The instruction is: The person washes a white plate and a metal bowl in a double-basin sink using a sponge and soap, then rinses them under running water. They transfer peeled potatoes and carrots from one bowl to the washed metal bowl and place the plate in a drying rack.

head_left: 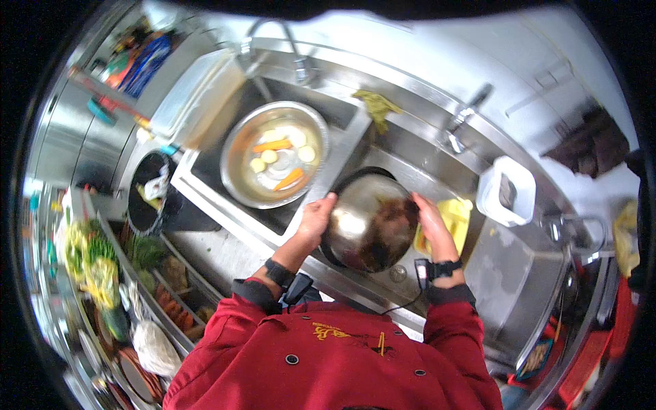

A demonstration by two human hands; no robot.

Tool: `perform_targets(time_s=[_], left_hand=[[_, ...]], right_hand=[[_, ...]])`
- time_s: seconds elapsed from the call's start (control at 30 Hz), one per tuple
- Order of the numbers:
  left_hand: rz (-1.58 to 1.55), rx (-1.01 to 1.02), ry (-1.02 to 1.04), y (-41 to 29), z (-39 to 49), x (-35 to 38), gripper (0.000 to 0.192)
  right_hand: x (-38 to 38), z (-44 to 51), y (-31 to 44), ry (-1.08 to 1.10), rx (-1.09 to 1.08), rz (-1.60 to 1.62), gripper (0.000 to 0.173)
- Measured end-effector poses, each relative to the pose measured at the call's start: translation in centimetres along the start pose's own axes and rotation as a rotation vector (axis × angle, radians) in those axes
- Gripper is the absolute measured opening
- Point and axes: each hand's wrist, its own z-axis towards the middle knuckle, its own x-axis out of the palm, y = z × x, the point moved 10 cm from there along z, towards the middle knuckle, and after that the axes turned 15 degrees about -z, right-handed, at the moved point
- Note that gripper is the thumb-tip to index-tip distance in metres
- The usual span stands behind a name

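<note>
Between my two hands is a round metal bowl, its shiny convex underside turned up and marked with dark brown stains. My left hand grips its left edge, and my right hand holds the right edge. The bowl is above the right-hand basin of a steel sink. A dark rim shows around the bowl; whether it belongs to the bowl or to something beneath is unclear. Beside my right hand lies a yellow plastic object, partly covered by that hand.
Left of the divider, a steel basin holds water, carrots and peeled round vegetables. A yellow-green cloth hangs over the divider. Faucets line the back. A white tub stands right; a black bin, left.
</note>
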Motion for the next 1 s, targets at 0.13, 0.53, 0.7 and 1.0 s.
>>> perform_targets(time_s=[0.13,0.53,0.7,1.0], left_hand=[[0.513,0.327,0.172,-3.0,-2.8,2.3,0.034],[0.983,0.914,0.818,-0.6,-15.5,1.9,0.04],[1.095,0.672,0.564,0.4,-15.4,-8.7,0.072],[0.426,0.571,0.506,-5.1,-12.4,-22.4,0.047]], right_hand=[[-0.2,-2.3,-0.8,0.014,0.277,-0.091,0.08],[2.7,-10.5,0.6,-0.37,0.194,-0.281,0.041],[11.6,-14.5,10.5,-0.799,-0.374,-1.463,0.056],[9.8,-22.6,14.6,-1.148,-0.508,-1.367,0.072]])
